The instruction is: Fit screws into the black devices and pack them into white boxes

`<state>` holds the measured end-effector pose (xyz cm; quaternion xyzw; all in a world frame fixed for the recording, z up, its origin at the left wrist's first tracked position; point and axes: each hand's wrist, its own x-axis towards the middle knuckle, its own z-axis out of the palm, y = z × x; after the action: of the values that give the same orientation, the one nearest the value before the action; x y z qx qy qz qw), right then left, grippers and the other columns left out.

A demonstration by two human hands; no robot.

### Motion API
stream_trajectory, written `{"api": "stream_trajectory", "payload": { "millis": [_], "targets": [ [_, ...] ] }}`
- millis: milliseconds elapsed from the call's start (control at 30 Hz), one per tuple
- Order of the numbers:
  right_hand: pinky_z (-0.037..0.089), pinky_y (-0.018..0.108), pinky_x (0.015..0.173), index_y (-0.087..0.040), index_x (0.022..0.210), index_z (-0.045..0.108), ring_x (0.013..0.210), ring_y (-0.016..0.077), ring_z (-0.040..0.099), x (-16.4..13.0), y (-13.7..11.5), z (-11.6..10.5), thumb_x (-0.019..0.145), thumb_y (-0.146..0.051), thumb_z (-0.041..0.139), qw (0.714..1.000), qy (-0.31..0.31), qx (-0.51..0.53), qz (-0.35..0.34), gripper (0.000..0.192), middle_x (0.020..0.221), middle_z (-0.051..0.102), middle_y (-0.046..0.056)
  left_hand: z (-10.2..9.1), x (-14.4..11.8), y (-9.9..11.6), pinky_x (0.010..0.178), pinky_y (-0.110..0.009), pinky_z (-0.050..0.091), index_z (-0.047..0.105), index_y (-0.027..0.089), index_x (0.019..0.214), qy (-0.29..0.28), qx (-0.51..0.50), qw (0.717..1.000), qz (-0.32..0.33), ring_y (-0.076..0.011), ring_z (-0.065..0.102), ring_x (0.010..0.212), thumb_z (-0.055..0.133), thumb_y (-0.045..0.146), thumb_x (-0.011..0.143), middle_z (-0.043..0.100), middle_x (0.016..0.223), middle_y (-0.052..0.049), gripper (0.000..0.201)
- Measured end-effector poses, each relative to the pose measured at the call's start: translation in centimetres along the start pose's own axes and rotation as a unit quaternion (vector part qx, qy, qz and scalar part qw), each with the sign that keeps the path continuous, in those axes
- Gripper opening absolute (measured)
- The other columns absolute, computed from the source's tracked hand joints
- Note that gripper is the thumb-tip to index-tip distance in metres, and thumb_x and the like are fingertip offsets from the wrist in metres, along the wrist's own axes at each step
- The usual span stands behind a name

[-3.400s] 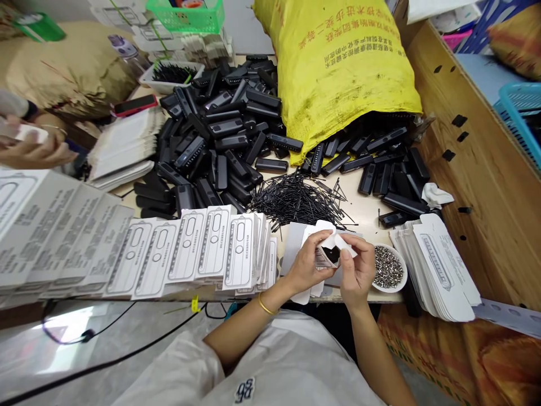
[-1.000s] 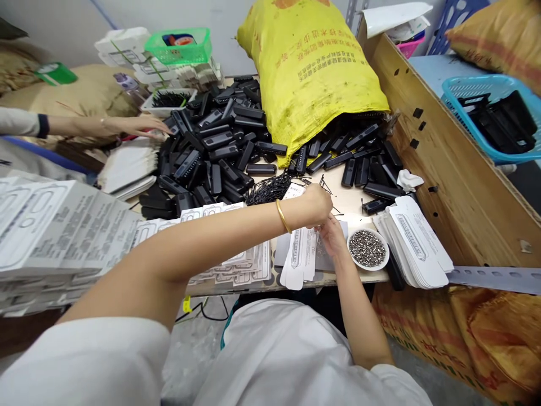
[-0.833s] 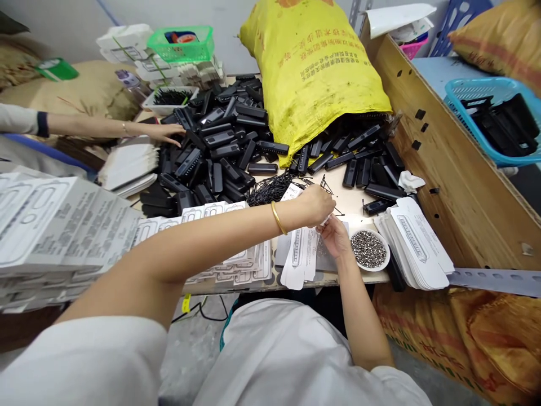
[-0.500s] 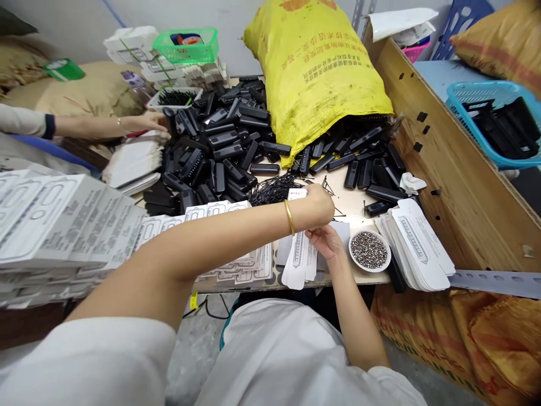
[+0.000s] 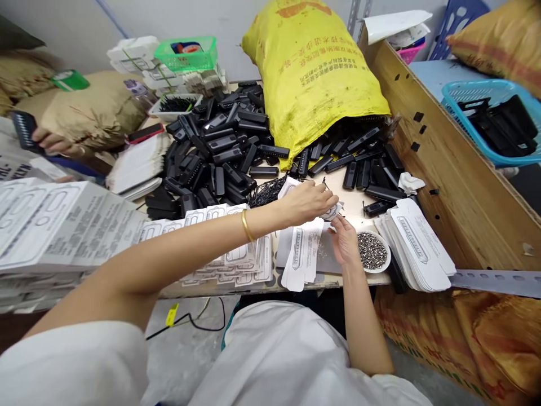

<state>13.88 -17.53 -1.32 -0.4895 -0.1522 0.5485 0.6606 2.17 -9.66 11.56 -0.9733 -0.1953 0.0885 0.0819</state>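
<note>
My left hand [image 5: 310, 201] pinches a small white card [image 5: 331, 212] above the counter [image 5: 353, 202]; my right hand [image 5: 345, 243], fingers loosely spread and holding nothing, rests just left of the screw bowl [image 5: 372, 252].

Left hand [image 5: 310, 202] hides its fingertips' grip.

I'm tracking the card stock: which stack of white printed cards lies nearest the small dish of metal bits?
The fanned stack of white cards at the table's right end, just right of the dish. The rows at the left lie far beyond the hands.
</note>
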Motion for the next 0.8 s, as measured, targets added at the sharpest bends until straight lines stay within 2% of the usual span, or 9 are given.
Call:
{"api": "stream_trajectory", "payload": {
  "millis": [133,200,267,333,433,500,600,667,800],
  "targets": [
    [0.046,0.032,0.083,-0.021,0.077,0.069,0.104,0.0186,0.055,-2.4,-2.1,-0.2,0.063,-0.041,0.078,0.987,0.019,-0.094,-0.128,0.026,0.115,0.056,0.004,1.3,-2.1,1.2,0.083,-0.03,0.041,0.041,0.014,0.135,0.045,-0.062,0.996,-0.05,-0.0215,0.056,0.108,0.056,0.021,0.086,0.06,0.127,-0.01,0.051],
    [0.045,0.036,0.09,-0.02,0.076,0.069,0.109,0.0214,0.054,-3.4,-2.9,-0.3,0.066,-0.04,0.077,0.974,0.016,-0.134,-0.184,0.023,0.121,0.052,0.006,1.4,-3.2,2.3,0.087,-0.031,0.042,0.038,0.014,0.137,0.052,-0.099,0.99,-0.08,-0.0222,0.054,0.111,0.061,0.026,0.083,0.058,0.13,-0.011,0.061],
    [0.043,0.038,0.095,-0.02,0.079,0.069,0.111,0.0216,0.054,-3.8,-3.1,-0.3,0.067,-0.037,0.076,0.968,0.011,-0.14,-0.208,0.022,0.122,0.054,0.006,0.9,-3.6,3.1,0.086,-0.032,0.043,0.038,0.013,0.138,0.04,-0.117,0.985,-0.117,-0.023,0.055,0.109,0.062,0.026,0.082,0.058,0.13,-0.012,0.062],
    [0.044,0.038,0.094,-0.021,0.087,0.067,0.106,0.0195,0.057,-3.3,-2.4,-0.3,0.07,-0.037,0.073,0.979,0.001,-0.092,-0.18,0.023,0.115,0.059,0.005,-0.1,-2.9,3.5,0.08,-0.033,0.045,0.044,0.011,0.134,0.0,-0.109,0.981,-0.157,-0.0244,0.058,0.104,0.06,0.02,0.082,0.062,0.122,-0.013,0.055],
    [0.051,0.037,0.085,-0.023,0.091,0.063,0.088,0.0157,0.062,-1.1,-0.2,0.3,0.077,-0.04,0.064,0.997,-0.015,0.052,-0.05,0.023,0.097,0.065,0.002,-1.7,0.2,3.3,0.074,-0.035,0.044,0.062,0.008,0.114,-0.09,-0.047,0.977,-0.188,-0.0269,0.062,0.094,0.055,0.006,0.08,0.067,0.106,-0.016,0.036],
    [0.054,0.036,0.08,-0.023,0.087,0.061,0.079,0.0151,0.063,0.7,1.4,0.9,0.079,-0.04,0.06,0.991,-0.023,0.125,0.043,0.019,0.085,0.065,0.0,-2.2,3.0,3.0,0.077,-0.039,0.043,0.07,0.009,0.098,-0.143,0.01,0.973,-0.179,-0.0301,0.061,0.094,0.061,0.004,0.074,0.068,0.104,-0.017,0.026],
    [0.057,0.036,0.077,-0.023,0.081,0.055,0.074,0.0149,0.064,2.8,3.0,1.8,0.083,-0.041,0.054,0.976,-0.008,0.186,0.113,0.017,0.074,0.063,-0.001,-2.2,6.1,2.6,0.081,-0.044,0.041,0.074,0.013,0.088,-0.199,0.037,0.969,-0.142,-0.0338,0.061,0.096,0.072,0.003,0.062,0.071,0.099,-0.014,0.028],
    [0.058,0.036,0.076,-0.024,0.083,0.054,0.073,0.0146,0.065,3.6,3.3,1.8,0.086,-0.042,0.05,0.972,0.008,0.201,0.123,0.019,0.075,0.063,-0.001,-1.9,6.8,2.2,0.082,-0.044,0.04,0.074,0.015,0.092,-0.206,0.044,0.97,-0.122,-0.0338,0.061,0.097,0.071,0.001,0.061,0.072,0.1,-0.014,0.034],
    [0.059,0.04,0.076,-0.025,0.092,0.055,0.073,0.0165,0.067,4.0,2.7,0.6,0.089,-0.047,0.045,0.973,0.036,0.196,0.118,0.024,0.079,0.065,0.0,-1.6,5.8,0.3,0.084,-0.041,0.04,0.072,0.017,0.102,-0.164,0.04,0.982,-0.085,-0.0296,0.062,0.1,0.059,0.002,0.076,0.072,0.106,-0.015,0.033]
  ]
}}
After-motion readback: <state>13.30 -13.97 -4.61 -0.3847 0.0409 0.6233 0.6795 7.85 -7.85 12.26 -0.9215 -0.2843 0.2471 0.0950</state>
